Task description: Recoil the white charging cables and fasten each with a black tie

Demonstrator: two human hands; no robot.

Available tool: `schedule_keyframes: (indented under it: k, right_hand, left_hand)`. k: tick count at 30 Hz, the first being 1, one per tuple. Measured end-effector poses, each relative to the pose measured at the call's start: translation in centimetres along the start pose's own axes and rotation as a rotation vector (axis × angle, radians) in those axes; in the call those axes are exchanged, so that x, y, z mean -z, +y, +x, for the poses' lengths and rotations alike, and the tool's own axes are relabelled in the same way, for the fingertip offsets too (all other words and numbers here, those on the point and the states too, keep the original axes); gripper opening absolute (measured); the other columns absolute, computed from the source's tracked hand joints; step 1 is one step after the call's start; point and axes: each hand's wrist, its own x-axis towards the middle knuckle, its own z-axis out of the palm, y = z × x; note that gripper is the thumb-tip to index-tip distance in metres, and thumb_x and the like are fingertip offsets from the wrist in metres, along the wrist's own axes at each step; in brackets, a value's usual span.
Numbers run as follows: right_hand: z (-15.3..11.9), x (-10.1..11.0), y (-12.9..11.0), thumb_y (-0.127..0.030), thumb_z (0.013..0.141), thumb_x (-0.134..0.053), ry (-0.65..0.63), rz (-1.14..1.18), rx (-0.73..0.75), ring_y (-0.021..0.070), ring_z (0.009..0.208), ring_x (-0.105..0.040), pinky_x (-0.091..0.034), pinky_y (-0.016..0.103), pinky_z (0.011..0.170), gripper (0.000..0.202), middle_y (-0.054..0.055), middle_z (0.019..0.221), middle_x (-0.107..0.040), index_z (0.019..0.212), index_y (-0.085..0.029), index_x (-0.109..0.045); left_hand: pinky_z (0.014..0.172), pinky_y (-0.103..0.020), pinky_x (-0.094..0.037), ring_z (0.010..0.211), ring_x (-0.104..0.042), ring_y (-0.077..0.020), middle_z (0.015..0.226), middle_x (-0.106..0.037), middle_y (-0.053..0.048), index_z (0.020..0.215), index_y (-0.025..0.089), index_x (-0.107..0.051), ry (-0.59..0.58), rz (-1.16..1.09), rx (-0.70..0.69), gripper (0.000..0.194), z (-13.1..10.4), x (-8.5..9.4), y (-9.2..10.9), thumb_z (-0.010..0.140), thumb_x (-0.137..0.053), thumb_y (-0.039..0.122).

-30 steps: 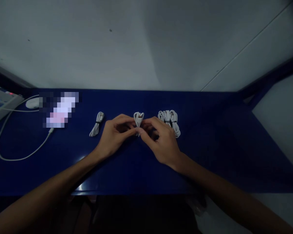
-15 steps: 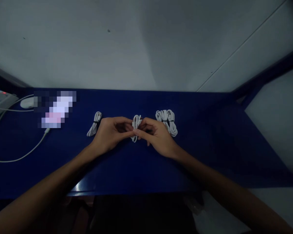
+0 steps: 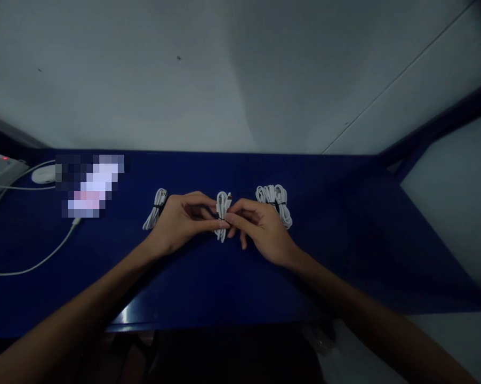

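Note:
A coiled white cable (image 3: 223, 200) with a dark tie round its middle is held upright between my two hands. From the left, my left hand (image 3: 184, 221) pinches it, thumb across the front below the tie. On its other side my right hand (image 3: 264, 226) grips the coil near the tie with thumb and fingertips. One tied white cable bundle (image 3: 156, 209) lies just left of my left hand. Behind my right hand rest more tied white bundles (image 3: 282, 205), side by side and partly hidden by the hand.
The blue table (image 3: 208, 288) meets a pale wall at the back. On the left are a blurred-out bright phone-like object (image 3: 100, 178) with a white cord (image 3: 48, 270), a white rounded item (image 3: 43, 174) and a pale box (image 3: 0, 170) with a red light.
My left thumb has shifted down and across the cable's front. More of the coil and its dark tie now show, and a plug end stands out at the top. The view has tilted slightly.

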Motion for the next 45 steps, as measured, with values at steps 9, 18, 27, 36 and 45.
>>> schedule_keyframes:
  k: [9,18,27,36,45]
  right_hand:
    - [-0.4,-0.3,-0.6,-0.043,0.109,-0.068,0.116,-0.087,0.07,0.0155,0.068,-0.072,-0.053,0.023,0.045,0.026,0.003,0.083,-0.074,0.103,-0.019,-0.075]
    - [-0.8,-1.2,-0.1,-0.023,0.112,-0.064,0.223,-0.608,0.361,0.0164,0.079,-0.068,-0.056,0.033,0.073,0.015,0.002,0.094,-0.073,0.099,-0.022,-0.07]
    - [-0.5,-0.7,-0.9,-0.036,0.112,-0.063,0.239,-0.394,0.122,0.0132,0.061,-0.056,-0.042,0.029,0.056,0.03,-0.002,0.072,-0.063,0.085,-0.022,-0.067]
    - [-0.1,-0.5,-0.9,-0.043,0.101,-0.076,0.104,0.305,-0.249,0.0066,0.048,-0.034,-0.023,0.023,0.041,0.031,-0.005,0.067,-0.052,0.083,-0.02,-0.071]
    - [-0.6,-0.6,-1.7,-0.044,0.105,-0.072,0.13,0.214,-0.264,0.0064,0.045,-0.036,-0.026,0.022,0.04,0.031,-0.006,0.063,-0.051,0.085,-0.02,-0.073]
  left_hand:
    - [0.095,-0.042,-0.067,0.094,-0.083,-0.0251,0.095,-0.085,-0.007,0.122,0.02,-0.084,-0.12,-0.213,0.143,0.036,-0.3,-0.3,1.2,0.087,-0.092,0.023]
    - [0.089,-0.035,-0.066,0.091,-0.082,-0.0224,0.097,-0.086,-0.007,0.113,0.02,-0.084,-0.06,-0.242,0.156,0.031,-0.5,-1.0,0.4,0.084,-0.095,0.023]
    - [0.107,-0.043,-0.062,0.111,-0.081,-0.0276,0.12,-0.085,-0.01,0.117,0.021,-0.087,-0.039,-0.145,0.05,0.029,-0.3,-0.9,1.3,0.09,-0.091,0.029]
    - [0.1,-0.045,-0.066,0.101,-0.079,-0.026,0.11,-0.082,-0.009,0.108,0.023,-0.09,-0.003,-0.038,-0.026,0.022,-0.3,-0.7,1.5,0.086,-0.093,0.026]
    - [0.095,-0.04,-0.069,0.098,-0.08,-0.0246,0.108,-0.081,-0.006,0.106,0.028,-0.091,0.021,-0.04,-0.014,0.021,-0.4,-0.7,1.7,0.086,-0.094,0.025]
